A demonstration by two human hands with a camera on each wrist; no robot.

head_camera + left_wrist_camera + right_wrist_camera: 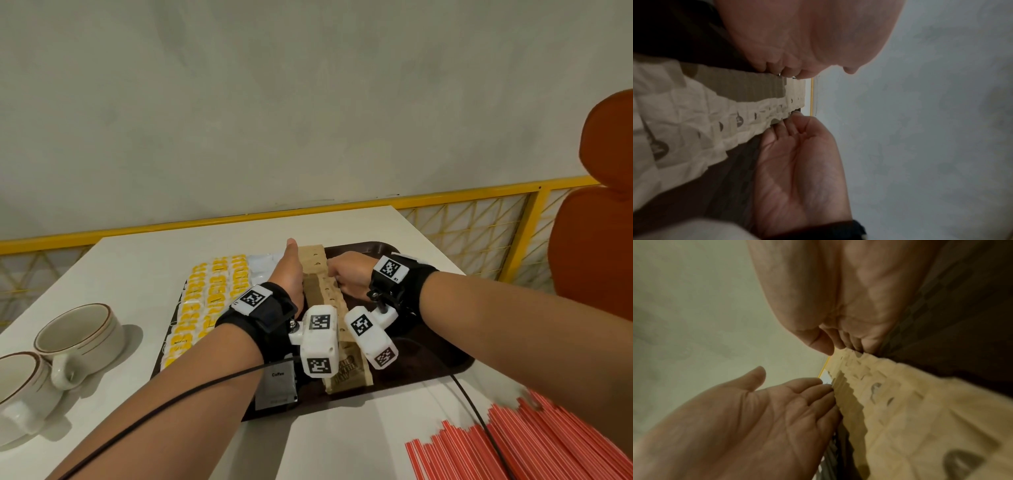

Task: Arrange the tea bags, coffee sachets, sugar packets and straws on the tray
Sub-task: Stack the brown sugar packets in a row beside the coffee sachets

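A: Where are the brown paper sugar packets point(323, 294)?

B: In a long row down the middle of the dark brown plastic tray point(442, 356), on the white worktop point(154, 260). The yellow tea bags point(212, 301) lie at nine o'clock from the row.

A: What are the hands doing?

B: The left hand point(291, 274) is flat, fingers straight, pressing one side. The right hand point(349, 277) has bent fingers on the other side. They squeeze the row between them.

A: What could go wrong?

B: I think a hard squeeze could make the packets buckle and pop up. The red straws point(534, 442) at five o'clock are still off the tray.
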